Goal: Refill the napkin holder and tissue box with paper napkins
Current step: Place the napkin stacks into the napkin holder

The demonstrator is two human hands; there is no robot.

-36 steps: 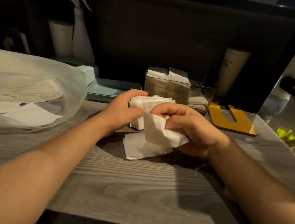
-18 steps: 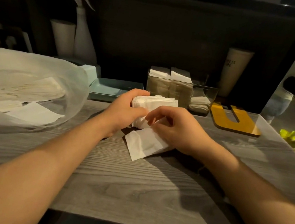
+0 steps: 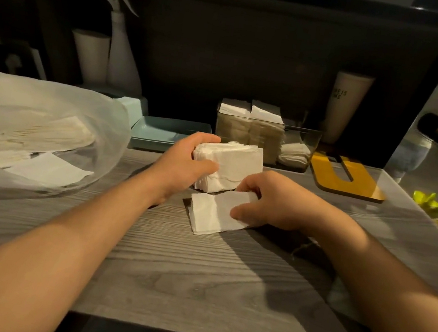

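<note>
My left hand grips a thick stack of white napkins, held on edge on the grey wooden counter. Just in front of it lies a folded white napkin; my right hand pinches its right end, thumb on top. Behind the stack stands a clear napkin holder with two upright bundles of napkins on its left and a low pile on its right. A large clear plastic bag of more napkins lies at the left, with one loose napkin at its mouth.
A pale blue tray sits behind my left hand. A yellow U-shaped board lies to the right of the holder. A spray bottle, a paper roll and a tall cup stand against the dark back wall.
My right hand has lowered the single napkin from mid-air onto the counter and now presses its right end flat. The left hand's stack has stayed in place.
</note>
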